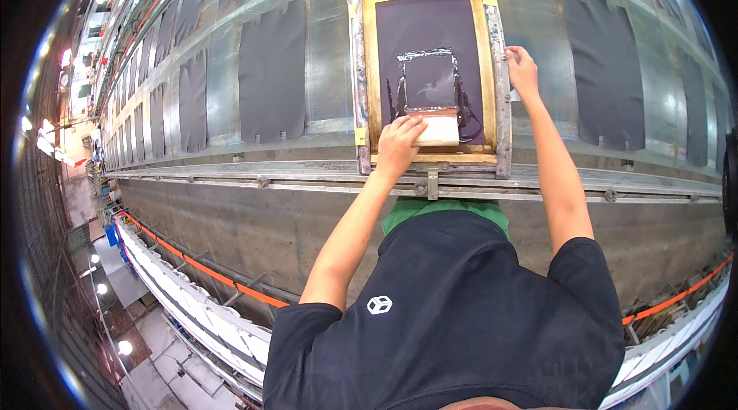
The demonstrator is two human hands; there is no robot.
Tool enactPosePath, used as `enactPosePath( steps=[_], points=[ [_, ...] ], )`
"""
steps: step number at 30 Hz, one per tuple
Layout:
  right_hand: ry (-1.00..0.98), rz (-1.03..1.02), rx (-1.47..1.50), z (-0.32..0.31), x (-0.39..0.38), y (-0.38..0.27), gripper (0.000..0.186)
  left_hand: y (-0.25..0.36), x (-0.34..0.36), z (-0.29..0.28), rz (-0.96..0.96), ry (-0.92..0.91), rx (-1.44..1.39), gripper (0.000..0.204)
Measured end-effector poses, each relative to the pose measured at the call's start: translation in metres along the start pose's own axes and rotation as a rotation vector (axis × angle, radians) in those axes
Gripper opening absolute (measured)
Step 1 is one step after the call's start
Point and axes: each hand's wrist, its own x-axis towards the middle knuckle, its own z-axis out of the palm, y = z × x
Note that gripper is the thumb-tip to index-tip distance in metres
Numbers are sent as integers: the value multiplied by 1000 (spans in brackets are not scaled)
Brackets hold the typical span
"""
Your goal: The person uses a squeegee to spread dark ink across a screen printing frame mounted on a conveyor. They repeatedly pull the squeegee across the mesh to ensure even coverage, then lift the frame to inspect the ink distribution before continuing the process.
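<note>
A screen-printing frame (498, 141) with a yellow inner border lies over the long table, with glossy dark ink (461, 91) in a rough rectangle on its dark mesh (423, 26). My left hand (400, 139) is closed on a pale squeegee (437, 130) with a brownish blade edge, laid across the lower part of the mesh along the ink. My right hand (523, 72) is at the frame's right rail, its bent fingers gripping the outer edge.
Dark fabric panels (273, 72) lie in rows along the table (330, 79) on both sides. A metal rail (307, 184) with a bracket under the frame runs along the near edge. Behind me are orange rails (200, 262) and white racks; lit lamps line the left.
</note>
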Motion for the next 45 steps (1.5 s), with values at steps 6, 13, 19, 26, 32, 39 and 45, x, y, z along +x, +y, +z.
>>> enactPosePath(
  steps=[6, 13, 19, 26, 32, 39, 45],
  points=[
    [168, -143, -23, -10, -4, -64, 31, 0, -30, -8, 7, 122, -22, 59],
    [204, -256, 17, 121, -66, -159, 30, -113, -81, -97, -13, 120, 97, 66],
    [182, -227, 152, 278, -128, -237, 29, -266, -132, -186, -6, 44, 92, 61],
    [204, -220, 46, 346, -142, -253, 26, -338, -150, -217, 40, 52, 143, 43],
    [135, -104, -97, 357, -143, -246, 25, -345, -187, -222, 20, 30, 75, 44],
    [78, -313, -430, 336, -142, -250, 31, -363, -161, -199, -5, 63, 161, 42],
    [-461, -582, -403, 338, -174, -357, 71, -407, -30, -224, -46, 60, 115, 27]
  ],
)
